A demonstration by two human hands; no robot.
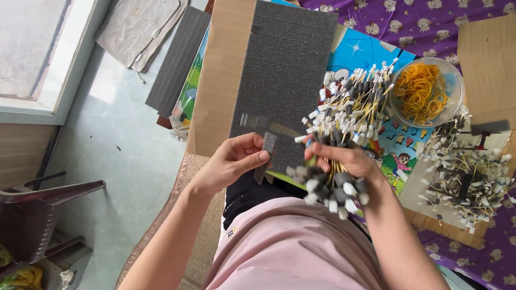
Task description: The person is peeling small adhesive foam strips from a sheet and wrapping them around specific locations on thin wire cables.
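My right hand (346,159) grips a thick bundle of yellow wires with white and grey connectors (350,107) at its middle; the ends fan out above and below my fist. My left hand (236,159) pinches a small dark grey foam strip (266,156) between thumb and fingers, just left of the bundle. Both hands hover over my lap, in front of a dark grey foam sheet (282,75) scored into strips, which lies on a piece of cardboard (220,80).
A clear bowl of yellow rubber bands (424,91) sits at the right. Below it, a pile of loose wired connectors (465,172) rests on cardboard. A purple patterned cloth (424,21) covers the floor. More foam (177,59) lies left; a plastic chair (37,215) stands bottom left.
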